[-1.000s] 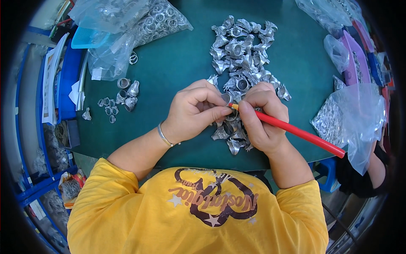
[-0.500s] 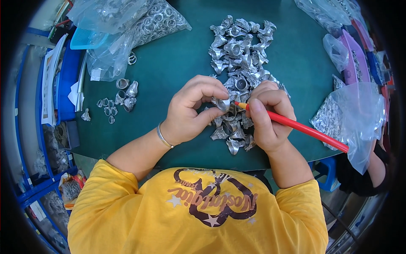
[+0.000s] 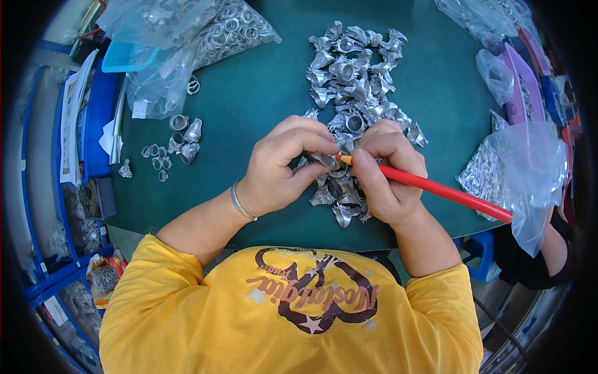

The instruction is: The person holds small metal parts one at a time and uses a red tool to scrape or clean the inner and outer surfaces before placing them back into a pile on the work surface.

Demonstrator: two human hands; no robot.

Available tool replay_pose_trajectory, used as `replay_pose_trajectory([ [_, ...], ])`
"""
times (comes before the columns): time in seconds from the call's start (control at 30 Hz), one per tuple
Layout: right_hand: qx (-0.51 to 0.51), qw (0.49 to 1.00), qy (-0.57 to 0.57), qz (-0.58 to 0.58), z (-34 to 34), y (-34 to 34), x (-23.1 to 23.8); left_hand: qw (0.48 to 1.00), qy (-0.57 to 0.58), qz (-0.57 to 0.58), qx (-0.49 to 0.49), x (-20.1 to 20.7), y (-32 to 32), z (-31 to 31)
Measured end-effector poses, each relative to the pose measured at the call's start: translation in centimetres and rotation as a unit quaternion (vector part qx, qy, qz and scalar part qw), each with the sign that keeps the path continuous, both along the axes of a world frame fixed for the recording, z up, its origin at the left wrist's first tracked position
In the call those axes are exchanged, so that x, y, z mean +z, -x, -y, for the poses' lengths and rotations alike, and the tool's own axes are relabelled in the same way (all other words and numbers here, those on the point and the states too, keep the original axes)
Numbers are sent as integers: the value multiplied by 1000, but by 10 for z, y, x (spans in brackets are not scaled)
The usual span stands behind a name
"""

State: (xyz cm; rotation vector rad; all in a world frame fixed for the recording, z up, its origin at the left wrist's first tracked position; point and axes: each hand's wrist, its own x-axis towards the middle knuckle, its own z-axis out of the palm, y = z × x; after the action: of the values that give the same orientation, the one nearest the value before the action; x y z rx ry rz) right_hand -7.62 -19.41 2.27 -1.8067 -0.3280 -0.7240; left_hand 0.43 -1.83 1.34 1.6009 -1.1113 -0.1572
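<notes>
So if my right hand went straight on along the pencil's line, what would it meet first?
Most likely the silver ring in your left hand; the tip of the red pencil sits right by it, though contact is unclear.

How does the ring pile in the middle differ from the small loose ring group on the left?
The ring pile is much larger; the ring group has far fewer pieces. The ring pile overlaps densely, while the ring group lies in loose clumps. Both are silver-coloured and lie on the green table.

Rings (image 3: 355, 123): rough, shiny metal | pencil (image 3: 442, 192): smooth, glossy | surface (image 3: 249, 87): smooth, matt | bag (image 3: 161, 95), surface's far left corner: glossy plastic
</notes>
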Motion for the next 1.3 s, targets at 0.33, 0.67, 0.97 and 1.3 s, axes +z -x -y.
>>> replay_pose_trajectory([
  [0.33, -76, 993, -93, 1, 4, 1, -2, 908, 124, -397, -48, -3, 2, -1],
  [0.67, -95, 987, -124, -31, -1, 1, -2, 743, 211, -626, -108, 17, -5, -11],
  [0.97, -87, 990, -110, 2, 2, 3, 0, 839, 47, 354, 411, 134, -161, -42],
  [1.3, -115, 986, -117, -40, 4, 3, -3, 931, -316, 78, 164, 24, -64, 39],
])
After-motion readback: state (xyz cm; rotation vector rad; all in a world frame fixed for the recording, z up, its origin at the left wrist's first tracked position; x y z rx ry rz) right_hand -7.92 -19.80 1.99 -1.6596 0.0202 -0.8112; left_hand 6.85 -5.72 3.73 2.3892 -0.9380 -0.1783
